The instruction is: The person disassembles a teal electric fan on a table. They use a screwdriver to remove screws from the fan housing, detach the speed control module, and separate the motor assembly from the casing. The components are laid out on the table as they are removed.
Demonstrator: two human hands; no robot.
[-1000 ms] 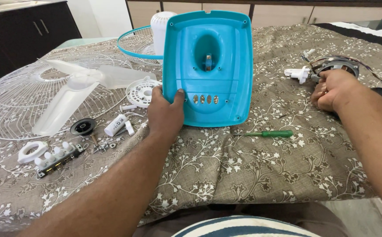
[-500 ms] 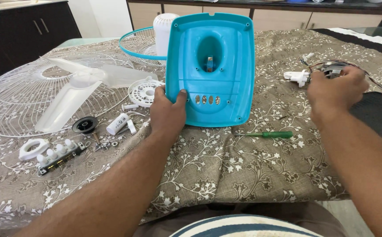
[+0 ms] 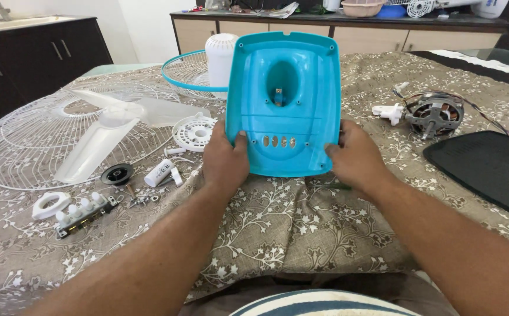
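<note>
Now the right hand [image 3: 354, 161] has left the motor [image 3: 436, 115] — both grips clasp the blue fan base [image 3: 283, 105], left hand [image 3: 225, 158] too — hiding the screwdriver.

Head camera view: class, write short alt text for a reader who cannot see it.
Both hands, left hand and right hand, hold a turquoise plastic fan base upright on a patterned tablecloth, with a fan motor, white wire guard and small parts alongside.

Floral-clothed table [image 3: 301, 228], motor [image 3: 436, 114] (perhaps) — mat [image 3: 488, 167]
</note>
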